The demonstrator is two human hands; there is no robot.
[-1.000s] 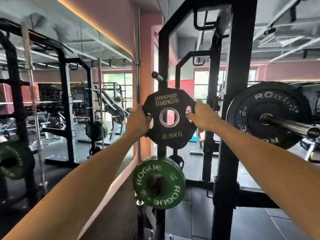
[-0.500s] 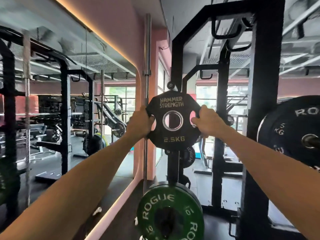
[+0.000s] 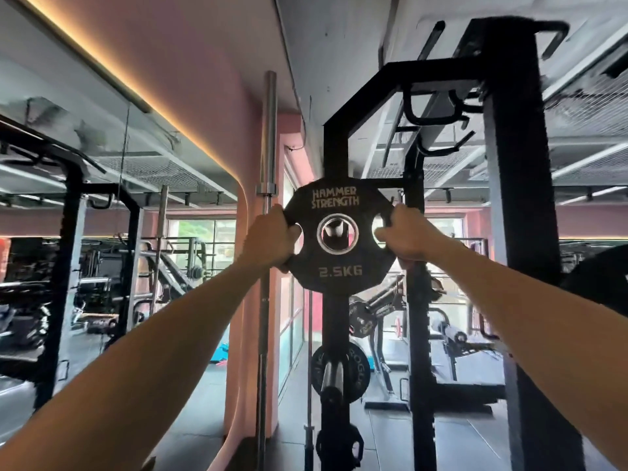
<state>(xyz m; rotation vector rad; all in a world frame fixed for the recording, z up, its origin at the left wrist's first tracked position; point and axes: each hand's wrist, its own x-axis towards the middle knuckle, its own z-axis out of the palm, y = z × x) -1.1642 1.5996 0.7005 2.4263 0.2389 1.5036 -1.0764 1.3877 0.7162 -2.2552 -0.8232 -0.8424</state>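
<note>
One left hand (image 3: 272, 237), one right hand (image 3: 406, 234), one Hammer Strength plate (image 3: 336, 277), one Rogue plate (image 3: 360, 372) below it.

The premises are presenting as a weight-training gym. A black steel power rack (image 3: 520, 198) is standing at the right, with grip handles hanging near its top. A weight plate (image 3: 339, 283) marked HAMMER STRENGTH 2.5KG is being held up before a rack upright, and a Rogue plate (image 3: 358, 372) is sitting on a storage peg lower down. A barbell (image 3: 268, 137) is standing on end by the pink wall (image 3: 190, 79). A wall mirror (image 3: 102, 198) is reflecting more racks. Benches (image 3: 455, 338) are showing beyond, on dark rubber flooring (image 3: 424, 436).
</note>
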